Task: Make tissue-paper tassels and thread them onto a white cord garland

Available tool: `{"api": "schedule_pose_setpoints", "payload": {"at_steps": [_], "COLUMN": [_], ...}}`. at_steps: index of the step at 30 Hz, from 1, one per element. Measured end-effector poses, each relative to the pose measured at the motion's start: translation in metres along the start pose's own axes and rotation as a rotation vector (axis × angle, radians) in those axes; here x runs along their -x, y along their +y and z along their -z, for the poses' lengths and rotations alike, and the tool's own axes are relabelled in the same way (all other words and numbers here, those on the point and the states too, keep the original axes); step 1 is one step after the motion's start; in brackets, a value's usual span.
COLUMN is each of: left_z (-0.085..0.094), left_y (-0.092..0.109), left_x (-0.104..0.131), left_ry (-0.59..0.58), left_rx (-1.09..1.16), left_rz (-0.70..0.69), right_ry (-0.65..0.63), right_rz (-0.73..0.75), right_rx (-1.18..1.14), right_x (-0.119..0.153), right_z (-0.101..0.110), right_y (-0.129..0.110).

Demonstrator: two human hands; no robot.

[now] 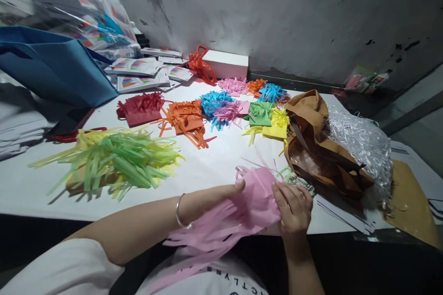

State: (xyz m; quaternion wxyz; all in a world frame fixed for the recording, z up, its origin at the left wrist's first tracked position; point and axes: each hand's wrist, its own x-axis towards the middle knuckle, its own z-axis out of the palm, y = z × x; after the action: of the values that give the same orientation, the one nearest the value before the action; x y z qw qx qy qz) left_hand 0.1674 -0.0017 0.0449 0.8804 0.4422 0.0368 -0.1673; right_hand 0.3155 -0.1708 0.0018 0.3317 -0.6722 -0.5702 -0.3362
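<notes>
Pink fringed tissue paper [259, 193] is held between my two hands at the table's front edge, its cut strips hanging down to the left over my shirt. My left hand [218, 200], with a silver bangle at the wrist, grips the fringed side; its thumb lies on top and the other fingers are hidden beneath the paper. The uncut right edge is pinched by my right hand [294, 203], fingers bent over it. Left of them lies a loose pile of green and yellow tissue fringe [128, 156]. A brown cloth bag [308, 115] stands just beyond my right hand.
Folded fringe bundles sit across the table: dark red [141, 110], orange [188, 117], blue [216, 103], green [260, 113], yellow [277, 124]. A blue bag [55, 64] and printed packets [134, 67] stand at left. White shredded strands [360, 143] lie right, before the grey wall [294, 14].
</notes>
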Motion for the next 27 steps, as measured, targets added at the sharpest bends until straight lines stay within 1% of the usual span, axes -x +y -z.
{"api": "schedule_pose_setpoints", "payload": {"at_steps": [2,3,5,8,9,10,11,12,14,15,17,18,20,21,22,23,24,25,26,27], "left_z": [-0.01,-0.013,-0.016,-0.013,-0.01,-0.005,0.001,0.01,0.031,0.043,0.066,0.076,0.087,0.087,0.085,0.079,0.072,0.064,0.057,0.051], "left_y": [-0.016,-0.022,-0.029,-0.028,-0.025,-0.022,-0.019,-0.016,-0.01,-0.006,0.002,0.006,0.011,0.011,0.008,0.003,-0.005,-0.015,-0.027,-0.039], "left_x": [-0.004,-0.007,-0.014,-0.017,-0.015,-0.01,-0.004,0.005,0.028,0.041,0.066,0.077,0.093,0.096,0.097,0.093,0.088,0.08,0.071,0.061], "left_ry": [-0.061,-0.062,-0.04,-0.014,-0.019,-0.019,-0.004,0.028,0.145,0.231,0.432,0.544,0.763,0.842,0.878,0.859,0.791,0.691,0.589,0.525], "left_rx": [0.084,0.139,0.254,0.3,0.282,0.247,0.194,0.122,-0.062,-0.17,-0.435,-0.599,-0.966,-1.147,-1.31,-1.445,-1.549,-1.626,-1.678,-1.718], "left_rz": [0.081,0.114,0.155,0.127,0.122,0.121,0.129,0.142,0.182,0.203,0.237,0.222,0.089,-0.017,-0.131,-0.232,-0.307,-0.354,-0.372,-0.372], "right_ry": [-0.072,-0.097,-0.109,-0.028,-0.007,-0.015,-0.055,-0.119,-0.268,-0.323,-0.387,-0.412,-0.457,-0.48,-0.503,-0.519,-0.532,-0.542,-0.552,-0.56], "right_rz": [0.006,0.023,0.048,0.05,0.064,0.084,0.109,0.132,0.147,0.137,0.115,0.105,0.071,0.058,0.048,0.04,0.039,0.044,0.05,0.051], "right_rx": [0.017,0.029,0.079,0.213,0.252,0.274,0.278,0.261,0.188,0.145,0.044,-0.005,-0.074,-0.09,-0.096,-0.093,-0.088,-0.086,-0.086,-0.087], "right_x": [0.003,0.004,0.004,0.001,0.001,0.002,0.004,0.007,0.018,0.024,0.036,0.041,0.047,0.049,0.049,0.049,0.048,0.048,0.047,0.047], "right_z": [-0.003,-0.001,0.009,0.035,0.042,0.046,0.047,0.044,0.026,0.014,-0.012,-0.023,-0.039,-0.044,-0.047,-0.049,-0.049,-0.048,-0.046,-0.044], "right_y": [0.014,0.023,0.043,0.063,0.064,0.062,0.058,0.051,0.033,0.023,0.004,-0.004,-0.017,-0.021,-0.023,-0.025,-0.025,-0.025,-0.024,-0.024]}}
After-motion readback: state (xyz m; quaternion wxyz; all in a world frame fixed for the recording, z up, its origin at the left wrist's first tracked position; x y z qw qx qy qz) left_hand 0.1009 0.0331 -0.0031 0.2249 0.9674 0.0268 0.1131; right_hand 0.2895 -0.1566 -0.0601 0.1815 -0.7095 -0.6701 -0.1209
